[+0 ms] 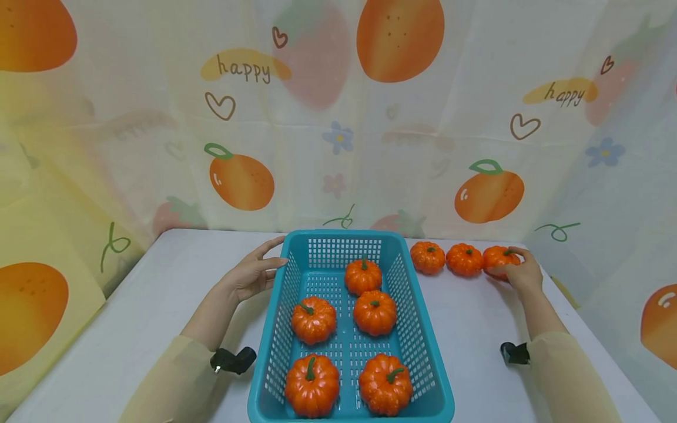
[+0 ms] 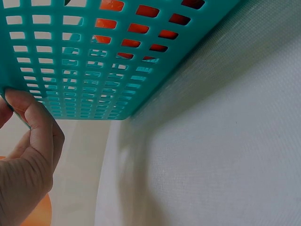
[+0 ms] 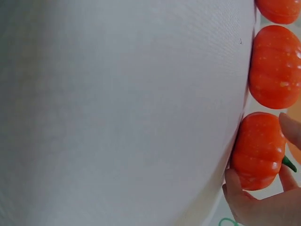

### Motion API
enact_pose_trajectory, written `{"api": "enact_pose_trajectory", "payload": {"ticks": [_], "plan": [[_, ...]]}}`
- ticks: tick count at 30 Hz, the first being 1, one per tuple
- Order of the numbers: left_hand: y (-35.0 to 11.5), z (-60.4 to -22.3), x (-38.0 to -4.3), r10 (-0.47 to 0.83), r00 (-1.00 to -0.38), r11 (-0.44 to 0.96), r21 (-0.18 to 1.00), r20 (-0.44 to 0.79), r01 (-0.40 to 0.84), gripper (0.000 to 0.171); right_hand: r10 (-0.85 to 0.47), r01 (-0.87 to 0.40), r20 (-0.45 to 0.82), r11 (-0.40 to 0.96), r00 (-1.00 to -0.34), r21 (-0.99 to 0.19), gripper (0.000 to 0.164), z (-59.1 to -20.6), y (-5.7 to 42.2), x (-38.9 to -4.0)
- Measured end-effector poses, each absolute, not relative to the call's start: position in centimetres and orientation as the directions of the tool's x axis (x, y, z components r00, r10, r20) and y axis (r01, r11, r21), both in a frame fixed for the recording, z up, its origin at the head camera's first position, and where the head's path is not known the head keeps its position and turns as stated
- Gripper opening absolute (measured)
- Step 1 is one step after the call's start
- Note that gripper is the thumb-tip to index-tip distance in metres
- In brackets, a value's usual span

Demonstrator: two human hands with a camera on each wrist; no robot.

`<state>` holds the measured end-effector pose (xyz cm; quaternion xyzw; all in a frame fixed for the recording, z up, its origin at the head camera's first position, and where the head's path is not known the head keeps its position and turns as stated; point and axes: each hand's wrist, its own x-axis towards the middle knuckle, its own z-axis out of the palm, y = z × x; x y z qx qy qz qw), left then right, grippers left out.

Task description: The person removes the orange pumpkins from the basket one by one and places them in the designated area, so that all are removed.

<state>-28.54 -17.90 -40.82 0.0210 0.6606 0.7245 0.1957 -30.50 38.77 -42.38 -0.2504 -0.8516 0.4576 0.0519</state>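
Note:
A blue-green plastic basket (image 1: 431, 346) with lattice walls holds several small orange pumpkins with green stems. My left hand (image 1: 254, 276) is at the basket's far left side; in the left wrist view its fingers and thumb pinch the rim. On the right, three more pumpkins stand in a row near the table's far edge. The rightmost pumpkin (image 1: 497, 259) is in the grip of my right hand (image 1: 525, 275). From the right wrist, that pumpkin (image 3: 257, 150) shows with thumb and fingers round its sides, its stem between them.
The middle pumpkin (image 1: 464, 260) and the left pumpkin (image 1: 427, 257) of the row sit beside the basket's far right corner. Everything stands on a white-covered table (image 1: 465, 329). A fruit-printed curtain (image 1: 338, 170) hangs right behind the table's far edge.

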Motion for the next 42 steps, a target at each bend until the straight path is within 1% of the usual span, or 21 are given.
{"api": "enact_pose_trajectory", "payload": {"ticks": [4, 10, 13, 17, 21, 26, 28, 33, 39, 42], "plan": [[-17.9, -40.8, -28.6, 0.313, -0.922, -0.046, 0.966, -0.230, -0.256, 0.072, 0.475, 0.380, -0.147, 0.442, -0.867, -0.812, 0.085, -42.1, 38.9, -30.3], [-17.9, -40.9, -28.7, 0.313, -0.922, -0.047, 0.966, -0.228, -0.255, 0.072, 0.503, 0.366, -0.114, 0.438, -0.857, -0.821, 0.082, -41.3, 39.0, -30.0], [-18.0, -40.9, -28.7, 0.311, -0.922, -0.045, 0.966, -0.229, -0.255, 0.072, 0.538, 0.346, -0.082, 0.411, -0.839, -0.843, 0.081, -40.6, 38.8, -29.9], [-18.1, -40.9, -28.7, 0.316, -0.921, -0.044, 0.966, -0.229, -0.255, 0.073, 0.609, 0.327, -0.038, 0.371, -0.792, -0.869, 0.080, -39.3, 38.2, -29.8], [-18.1, -40.8, -28.6, 0.327, -0.917, -0.054, 0.965, -0.227, -0.257, 0.072, 0.621, 0.299, -0.028, 0.337, -0.783, -0.893, 0.080, -37.7, 37.1, -29.8], [-18.0, -40.7, -28.5, 0.332, -0.916, -0.064, 0.963, -0.226, -0.261, 0.072, 0.567, 0.253, -0.011, 0.351, -0.824, -0.902, 0.079, -35.4, 35.0, -29.7], [-18.0, -40.7, -28.6, 0.328, -0.917, -0.064, 0.963, -0.228, -0.262, 0.073, 0.522, 0.229, -0.008, 0.361, -0.853, -0.904, 0.081, -34.4, 33.9, -29.5], [-17.9, -40.8, -28.6, 0.319, -0.919, -0.060, 0.963, -0.231, -0.263, 0.073, 0.399, 0.123, 0.041, 0.376, -0.916, -0.918, 0.084, -31.9, 30.9, -28.9], [-18.0, -40.8, -28.6, 0.324, -0.918, -0.060, 0.964, -0.227, -0.260, 0.073, 0.275, -0.011, 0.122, 0.372, -0.954, -0.928, 0.079, -29.3, 27.0, -27.9], [-18.0, -40.8, -28.6, 0.324, -0.918, -0.061, 0.964, -0.227, -0.260, 0.073, 0.218, -0.072, 0.155, 0.346, -0.964, -0.935, 0.077, -28.0, 25.1, -27.5]]}}
